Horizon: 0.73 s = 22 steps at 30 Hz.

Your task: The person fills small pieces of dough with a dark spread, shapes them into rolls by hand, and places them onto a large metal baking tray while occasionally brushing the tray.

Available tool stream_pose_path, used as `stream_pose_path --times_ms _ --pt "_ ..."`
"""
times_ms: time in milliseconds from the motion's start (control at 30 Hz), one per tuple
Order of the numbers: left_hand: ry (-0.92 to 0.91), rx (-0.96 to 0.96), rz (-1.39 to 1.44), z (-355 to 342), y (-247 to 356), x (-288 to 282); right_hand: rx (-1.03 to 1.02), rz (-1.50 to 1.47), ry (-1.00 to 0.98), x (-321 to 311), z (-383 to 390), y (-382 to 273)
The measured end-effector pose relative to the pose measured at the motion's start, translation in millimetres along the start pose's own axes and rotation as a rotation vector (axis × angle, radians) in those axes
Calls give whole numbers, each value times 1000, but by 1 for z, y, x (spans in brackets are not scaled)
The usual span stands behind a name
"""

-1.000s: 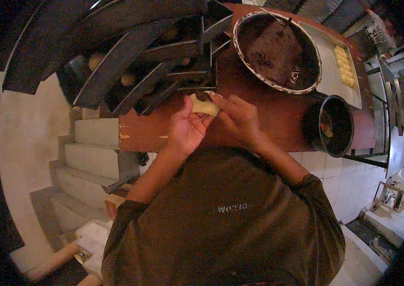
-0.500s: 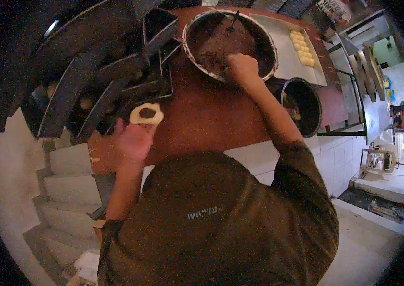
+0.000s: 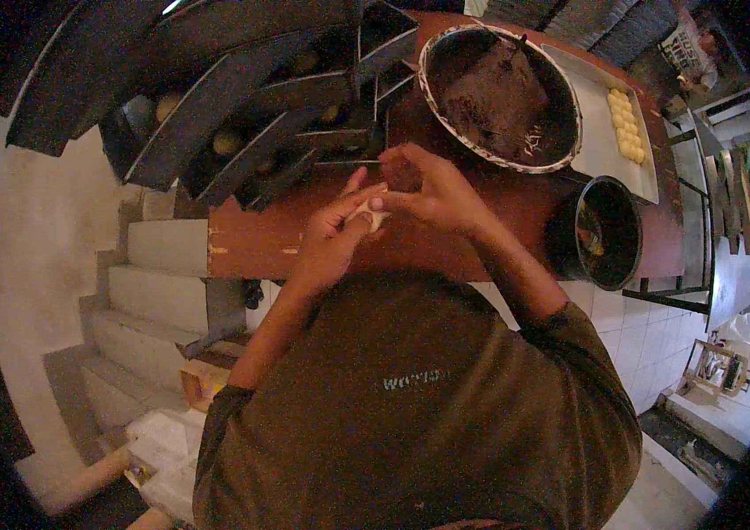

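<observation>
A small piece of pale dough point(image 3: 376, 217) is pinched between my hands above the near side of the table. My left hand point(image 3: 332, 234) holds it from the left, fingers bent around it. From the right, my right hand point(image 3: 435, 193) presses its thumb against the dough, its other fingers curled above; they partly hide the piece. Beyond my right hand stands a large round basin point(image 3: 576, 146) with a smeared rim. In it lies a mound of dark brown filling point(image 3: 498, 93) with a dark-handled tool stuck in its far side.
Dark metal pans point(image 3: 242, 88) crowd the left, some with round pieces inside. At right, a pale tray point(image 3: 600, 115) carries rows of dough balls point(image 3: 626, 128). A black bucket point(image 3: 609, 234) stands nearer. Steps point(image 3: 158, 256) lie at left; another person point(image 3: 689, 53) is far right.
My right hand has left the filling in the basin and come to the dough. My left hand has moved right, and the flat round with dark filling is now folded between both hands. The view has shifted.
</observation>
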<state>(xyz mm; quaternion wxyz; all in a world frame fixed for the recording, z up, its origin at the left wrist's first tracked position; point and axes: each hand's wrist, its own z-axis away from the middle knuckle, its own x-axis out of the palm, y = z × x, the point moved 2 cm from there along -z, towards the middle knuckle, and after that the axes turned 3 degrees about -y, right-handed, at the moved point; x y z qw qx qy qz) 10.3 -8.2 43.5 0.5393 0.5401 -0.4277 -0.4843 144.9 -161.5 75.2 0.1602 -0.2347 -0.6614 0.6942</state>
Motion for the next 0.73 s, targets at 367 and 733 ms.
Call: stream_pose_path --times_ms 367,733 --pt "27 -330 861 12 -13 10 -239 530 111 15 26 26" --pt "-36 -251 895 1 -7 36 -524 815 158 -6 57 -2"
